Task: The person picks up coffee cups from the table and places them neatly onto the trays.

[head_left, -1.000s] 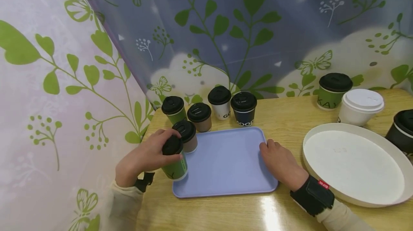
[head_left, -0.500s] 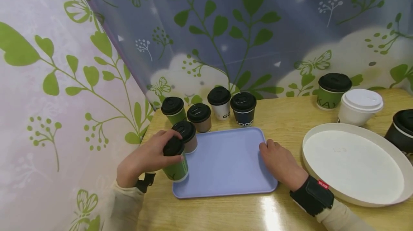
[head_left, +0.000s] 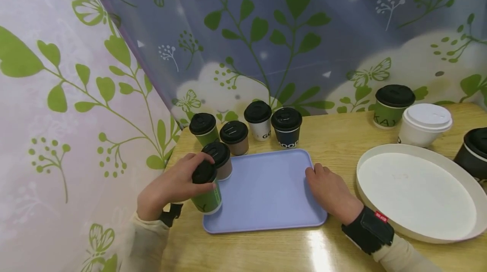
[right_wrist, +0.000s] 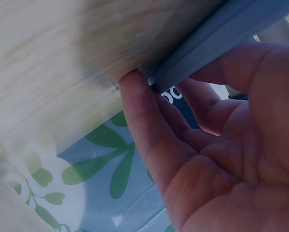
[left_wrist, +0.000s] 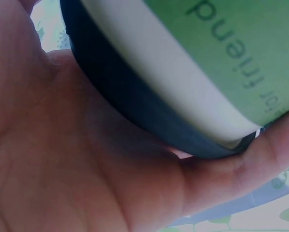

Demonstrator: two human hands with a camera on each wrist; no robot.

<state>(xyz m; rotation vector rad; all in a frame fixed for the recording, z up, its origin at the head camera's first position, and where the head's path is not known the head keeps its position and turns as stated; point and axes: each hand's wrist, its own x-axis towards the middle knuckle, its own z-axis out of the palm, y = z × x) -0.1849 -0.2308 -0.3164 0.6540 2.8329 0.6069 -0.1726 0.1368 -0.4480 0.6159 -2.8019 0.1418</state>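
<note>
My left hand (head_left: 171, 184) holds a green paper cup (head_left: 207, 200) by its black lid from above, thumb and fingers round it. The cup stands at the left side of a lavender rectangular tray (head_left: 268, 194). Lettering and the lid's dark rim fill the left wrist view, where the palm (left_wrist: 86, 169) lies against the lid. A brown cup (head_left: 224, 168) with a black lid stands just behind it, at the tray's back left corner. On the opposite side, my right hand (head_left: 331, 191) grips the tray's right rim; in the right wrist view its fingers (right_wrist: 149, 121) curl at the tray edge (right_wrist: 197, 53).
Behind the tray stand a green cup (head_left: 206, 130), another brown cup (head_left: 236, 139), a white cup (head_left: 262, 130) and a navy cup (head_left: 288, 136). To the right lies a round white tray (head_left: 418, 191), near a green (head_left: 388, 115), a white (head_left: 418, 132) and a black cup (head_left: 473, 158).
Both hands, the held green cup and the tray stay almost in place. The cup sits very slightly nearer the front than a second ago; the view shifts a little.
</note>
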